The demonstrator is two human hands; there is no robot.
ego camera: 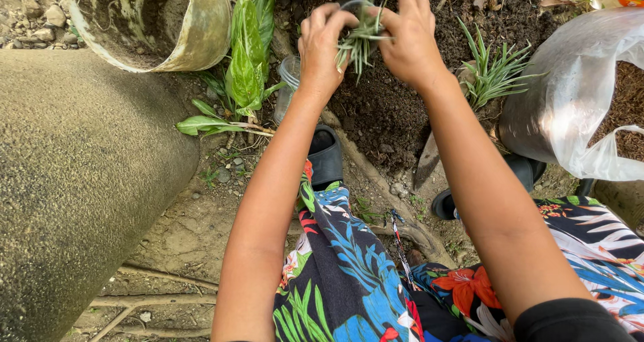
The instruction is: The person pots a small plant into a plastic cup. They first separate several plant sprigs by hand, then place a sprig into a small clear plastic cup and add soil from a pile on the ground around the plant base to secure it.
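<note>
Setting: outdoors, bare packed dirt ground (194,228) with small stones and exposed roots; a heap of dark soil (389,107) lies far centre. Large mossy concrete cylinder (74,194) fills the left side. Overturned weathered pot (154,20) at far left, mouth toward camera.

Hands: both arms extend forward from the near edge, meeting at far centre above the soil. Left hand (322,46) is curled, fingers closed against a small grassy plant (359,40) and the rim of the small round pot (359,10) it sits in. Right hand (406,36) is closed on the same plant and pot from the right, thumb pressed into the leaves. Plant held between the two hands, just above the soil heap.

Counts: grassy plants, 2 (one in hand, second grassy plant (493,73) standing in soil to the right). Broad-leaved plant (245,60), 1, lying left of the hands. Clear plastic cup (288,80), 1, beside it. Translucent plastic bag (577,100) with brown fill, 1, at right. Dark sandals, 2, near the person's patterned trousers (349,275)
</note>
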